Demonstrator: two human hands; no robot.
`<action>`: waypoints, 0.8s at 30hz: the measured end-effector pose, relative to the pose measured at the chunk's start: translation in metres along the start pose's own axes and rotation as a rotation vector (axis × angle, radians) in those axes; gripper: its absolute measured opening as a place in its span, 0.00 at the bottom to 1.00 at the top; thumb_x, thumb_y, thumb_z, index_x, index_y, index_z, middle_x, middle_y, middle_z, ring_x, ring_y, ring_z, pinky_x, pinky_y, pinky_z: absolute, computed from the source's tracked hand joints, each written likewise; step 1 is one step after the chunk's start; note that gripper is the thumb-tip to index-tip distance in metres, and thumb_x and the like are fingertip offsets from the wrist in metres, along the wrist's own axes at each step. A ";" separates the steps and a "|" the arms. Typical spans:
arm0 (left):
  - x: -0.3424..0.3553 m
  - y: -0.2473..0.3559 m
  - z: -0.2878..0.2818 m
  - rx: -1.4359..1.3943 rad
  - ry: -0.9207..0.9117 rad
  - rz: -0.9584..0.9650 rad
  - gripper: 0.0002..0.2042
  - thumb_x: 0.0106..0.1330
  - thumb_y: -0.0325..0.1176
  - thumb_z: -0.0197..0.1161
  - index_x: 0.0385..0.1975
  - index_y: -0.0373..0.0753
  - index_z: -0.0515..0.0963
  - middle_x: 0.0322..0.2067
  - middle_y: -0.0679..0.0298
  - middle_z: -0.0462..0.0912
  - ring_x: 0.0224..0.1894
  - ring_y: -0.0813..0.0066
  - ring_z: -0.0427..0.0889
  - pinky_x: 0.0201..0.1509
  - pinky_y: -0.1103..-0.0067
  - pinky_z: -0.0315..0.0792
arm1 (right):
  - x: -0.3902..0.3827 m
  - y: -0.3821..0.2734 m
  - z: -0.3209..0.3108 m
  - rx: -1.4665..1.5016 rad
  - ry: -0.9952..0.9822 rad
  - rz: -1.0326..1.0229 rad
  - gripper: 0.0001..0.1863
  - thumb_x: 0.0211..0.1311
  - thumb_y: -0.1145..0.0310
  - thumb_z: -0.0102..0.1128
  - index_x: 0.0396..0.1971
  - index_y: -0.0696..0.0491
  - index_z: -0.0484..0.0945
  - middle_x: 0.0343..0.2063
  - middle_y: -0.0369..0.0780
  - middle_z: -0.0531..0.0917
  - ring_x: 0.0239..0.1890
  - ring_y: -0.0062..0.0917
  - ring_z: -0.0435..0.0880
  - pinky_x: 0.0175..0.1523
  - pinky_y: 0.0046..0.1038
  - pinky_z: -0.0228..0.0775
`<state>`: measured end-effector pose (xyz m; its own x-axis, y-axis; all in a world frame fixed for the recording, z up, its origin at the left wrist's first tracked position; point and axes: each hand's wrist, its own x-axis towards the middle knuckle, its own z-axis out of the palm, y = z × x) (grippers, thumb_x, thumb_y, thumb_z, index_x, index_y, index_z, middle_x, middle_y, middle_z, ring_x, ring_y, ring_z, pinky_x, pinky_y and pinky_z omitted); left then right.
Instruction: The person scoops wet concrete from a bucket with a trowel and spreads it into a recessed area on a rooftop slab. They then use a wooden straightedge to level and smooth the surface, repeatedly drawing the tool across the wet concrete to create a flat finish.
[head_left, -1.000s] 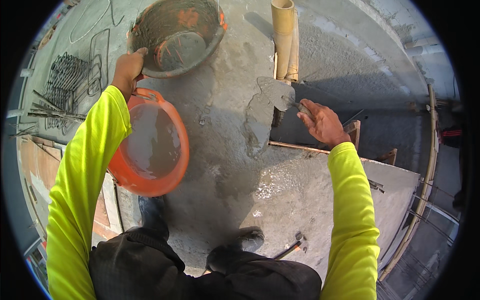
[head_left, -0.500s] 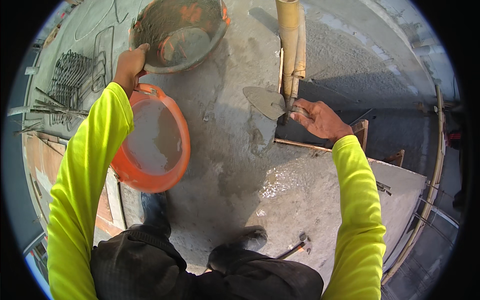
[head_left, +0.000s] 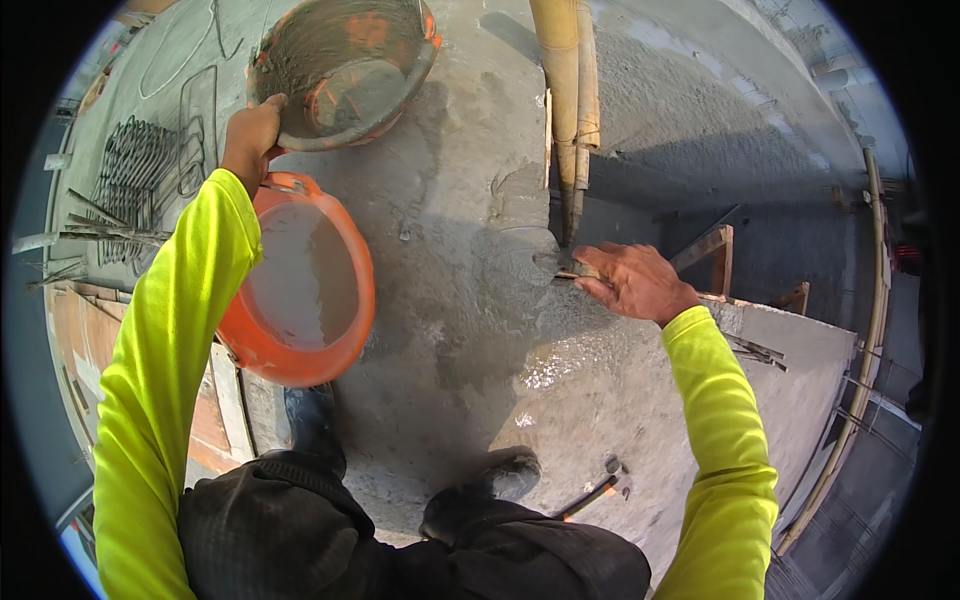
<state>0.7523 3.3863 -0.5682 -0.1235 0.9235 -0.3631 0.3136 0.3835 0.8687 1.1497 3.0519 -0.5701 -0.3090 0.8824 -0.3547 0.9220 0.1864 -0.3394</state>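
Observation:
My left hand (head_left: 255, 135) grips the near rim of a mortar-coated orange-and-grey bucket (head_left: 395, 105). Just below it sits an orange basin (head_left: 346, 340) of cloudy grey water, partly behind my left forearm. My right hand (head_left: 625, 280) is closed on the handle of a trowel (head_left: 540, 258), whose mortar-covered blade lies flat at the corner of the concrete slab's edge and is hard to tell from the wet mortar (head_left: 515, 210) there. Bamboo poles (head_left: 563, 75) stand along that edge, just beyond my right hand.
Bent steel bars (head_left: 135, 180) and wooden boards (head_left: 110, 350) lie at left. A recessed opening with timber pieces (head_left: 725, 255) is right of the slab edge. A long pole (head_left: 870, 300) runs along the far right. A hammer-like tool (head_left: 590, 500) lies near my feet.
My right hand with the trowel has moved down along the slab edge, and fresh mortar is spread there. My left hand stays on the bucket rim.

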 end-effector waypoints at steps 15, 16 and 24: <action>0.001 0.008 -0.004 0.018 -0.097 -0.072 0.17 0.75 0.39 0.52 0.54 0.34 0.76 0.39 0.58 0.85 0.30 0.69 0.86 0.30 0.74 0.81 | -0.060 -0.063 0.051 0.324 -0.226 -0.012 0.21 0.69 0.53 0.61 0.54 0.51 0.77 0.36 0.47 0.87 0.37 0.46 0.87 0.44 0.46 0.78; -0.002 0.012 -0.002 0.036 -0.107 -0.061 0.16 0.75 0.39 0.53 0.53 0.34 0.76 0.38 0.59 0.85 0.30 0.70 0.86 0.30 0.74 0.81 | -0.076 -0.077 0.055 0.367 -0.147 0.024 0.23 0.68 0.53 0.62 0.54 0.53 0.77 0.35 0.47 0.87 0.37 0.46 0.87 0.43 0.45 0.79; -0.063 0.039 0.037 -0.046 -0.198 0.244 0.10 0.72 0.33 0.58 0.43 0.32 0.77 0.31 0.60 0.83 0.25 0.73 0.82 0.26 0.74 0.78 | -0.090 -0.132 -0.013 0.614 0.475 0.222 0.21 0.67 0.69 0.61 0.57 0.59 0.71 0.38 0.52 0.81 0.28 0.44 0.83 0.36 0.40 0.77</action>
<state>0.8069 3.3428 -0.5242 0.1374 0.9708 -0.1966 0.2684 0.1546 0.9508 1.0588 2.9535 -0.4817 0.1259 0.9861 -0.1083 0.6151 -0.1632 -0.7714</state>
